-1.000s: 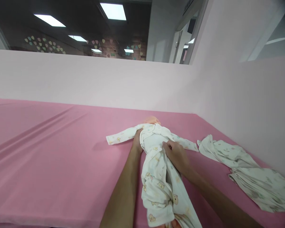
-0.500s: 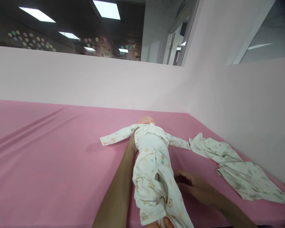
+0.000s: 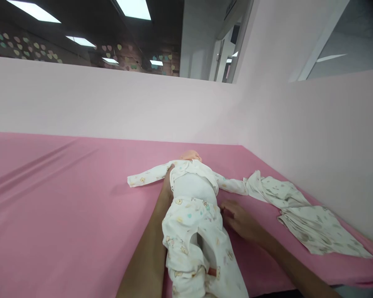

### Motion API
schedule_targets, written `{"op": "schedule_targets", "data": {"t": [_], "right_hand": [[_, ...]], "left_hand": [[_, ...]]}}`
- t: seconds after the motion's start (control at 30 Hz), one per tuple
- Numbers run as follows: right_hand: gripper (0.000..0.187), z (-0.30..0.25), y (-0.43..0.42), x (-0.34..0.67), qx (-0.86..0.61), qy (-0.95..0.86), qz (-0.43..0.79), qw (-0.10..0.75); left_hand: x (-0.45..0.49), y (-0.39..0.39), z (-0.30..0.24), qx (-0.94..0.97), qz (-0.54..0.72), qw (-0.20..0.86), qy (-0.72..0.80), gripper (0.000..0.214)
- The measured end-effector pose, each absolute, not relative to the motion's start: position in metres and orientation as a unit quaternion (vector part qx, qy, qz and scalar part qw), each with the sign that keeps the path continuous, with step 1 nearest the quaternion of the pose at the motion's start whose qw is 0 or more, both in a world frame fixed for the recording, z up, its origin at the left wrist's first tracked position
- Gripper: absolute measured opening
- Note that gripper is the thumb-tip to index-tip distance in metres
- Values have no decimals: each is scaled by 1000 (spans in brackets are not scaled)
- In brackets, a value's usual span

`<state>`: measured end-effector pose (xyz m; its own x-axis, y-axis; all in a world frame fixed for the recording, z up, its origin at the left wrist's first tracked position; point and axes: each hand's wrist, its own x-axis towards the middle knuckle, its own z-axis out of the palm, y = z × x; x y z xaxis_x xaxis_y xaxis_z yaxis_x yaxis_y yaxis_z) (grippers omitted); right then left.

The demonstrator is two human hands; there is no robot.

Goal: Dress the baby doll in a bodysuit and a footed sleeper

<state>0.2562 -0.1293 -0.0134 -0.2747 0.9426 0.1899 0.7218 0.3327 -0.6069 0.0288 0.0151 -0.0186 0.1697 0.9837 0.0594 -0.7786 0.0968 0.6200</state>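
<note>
A doll (image 3: 192, 185) lies on its back on the pink surface, head away from me. It wears a white printed long-sleeved top (image 3: 194, 166), bunched above its bare white belly, and white printed split-crotch pants (image 3: 186, 215). My left hand (image 3: 168, 180) is against the doll's left-of-view side at the top's hem; its fingers are hidden behind the torso. At the other hip, my right hand (image 3: 238, 219) has its fingers curled in, pinching the pants' waist edge. The pants' lower legs run past the bottom of view, the left-of-view leg bunched.
The pink padded surface (image 3: 65, 215) meets a white wall (image 3: 112, 103) behind and another on the right. Folded white cloth with a leaf print (image 3: 326, 231) lies on the right, touching the doll's sleeve. Above the back wall is a window (image 3: 90, 25).
My right hand has moved up from beside the thigh to the waistband. The pants' waist lies smoother and wider. My left hand stays at the torso; the view has shifted slightly.
</note>
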Motion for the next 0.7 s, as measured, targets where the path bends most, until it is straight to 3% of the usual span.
{"op": "schedule_targets", "data": {"t": [0.27,0.47,0.6,0.7], "right_hand": [[23,-6,-78,259,-551,-741,173,343],[21,-16,-81,261,-584,-735,158,307],[21,8,-93,245,-593,-735,64,323],[20,41,-101,210,-550,-768,67,322]], "left_hand": [[32,4,-16,308,596,718,182,34],[35,7,-16,318,572,731,193,31],[37,17,-18,313,560,741,201,35],[38,23,-21,312,553,749,189,36]]}}
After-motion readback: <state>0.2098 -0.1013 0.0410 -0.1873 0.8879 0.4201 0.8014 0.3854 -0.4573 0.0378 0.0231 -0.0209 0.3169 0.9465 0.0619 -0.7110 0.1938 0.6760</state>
